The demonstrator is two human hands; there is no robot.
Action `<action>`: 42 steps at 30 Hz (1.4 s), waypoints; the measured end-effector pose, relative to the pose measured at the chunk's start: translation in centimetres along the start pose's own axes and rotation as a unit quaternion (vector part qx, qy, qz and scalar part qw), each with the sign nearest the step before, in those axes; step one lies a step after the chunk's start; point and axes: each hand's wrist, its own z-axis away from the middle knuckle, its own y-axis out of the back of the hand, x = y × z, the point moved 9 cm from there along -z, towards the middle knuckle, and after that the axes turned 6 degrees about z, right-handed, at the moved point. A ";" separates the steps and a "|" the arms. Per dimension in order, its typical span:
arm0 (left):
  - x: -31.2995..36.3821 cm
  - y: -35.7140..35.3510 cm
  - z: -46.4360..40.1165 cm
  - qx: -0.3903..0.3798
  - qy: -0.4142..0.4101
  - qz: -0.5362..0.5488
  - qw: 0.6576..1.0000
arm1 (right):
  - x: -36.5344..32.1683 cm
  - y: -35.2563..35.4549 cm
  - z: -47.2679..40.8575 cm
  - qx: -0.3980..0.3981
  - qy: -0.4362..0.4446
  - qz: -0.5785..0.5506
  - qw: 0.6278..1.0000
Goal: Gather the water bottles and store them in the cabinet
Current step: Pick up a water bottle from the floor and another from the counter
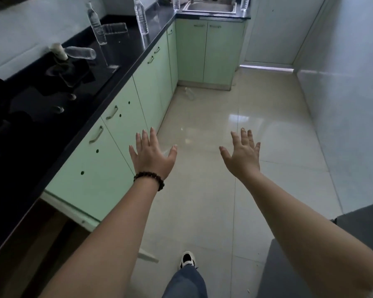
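Observation:
Several clear water bottles are spread around. One bottle (pixel 95 24) stands on the black counter (pixel 125 54), another standing bottle (pixel 141 17) is farther along, and one bottle (pixel 81 52) lies on its side. Two more bottles (pixel 176 3) (pixel 244 3) flank the sink, and a floor bottle (pixel 190 94) lies by the corner cabinets. Light green cabinets (pixel 121 125) run under the counter, and the nearest door (pixel 73 209) hangs open. My left hand (pixel 152 155) and my right hand (pixel 242 157) are stretched out over the floor, fingers spread, holding nothing.
A steel sink (pixel 210 7) sits in the far counter. A clear plastic box (pixel 114 29) and a white object (pixel 58 51) rest on the counter. A dark grey piece of furniture (pixel 353 244) stands at the lower right. My shoe (pixel 187 259) is on the glossy tile floor (pixel 246 125).

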 end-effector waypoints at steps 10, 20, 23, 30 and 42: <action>0.6 -2.6 -14.3 -0.024 0.008 0.000 1.000 | -2.3 0.2 -14.2 0.013 -0.021 -0.002 1.000; 1.8 -8.4 -25.8 -0.013 0.062 -0.016 0.998 | -2.0 -3.0 -30.1 -0.009 0.020 0.011 1.000; 3.6 -11.0 -30.7 -0.002 0.093 -0.015 0.996 | -1.0 -4.3 -36.8 -0.022 0.042 0.012 0.999; 9.6 -16.7 -42.0 0.031 0.196 0.002 0.980 | 0.1 -5.7 -54.0 -0.077 0.128 0.028 0.988; 6.6 -21.4 -47.3 0.089 0.393 0.002 0.915 | -9.6 -13.3 -67.0 -0.158 0.323 0.052 0.932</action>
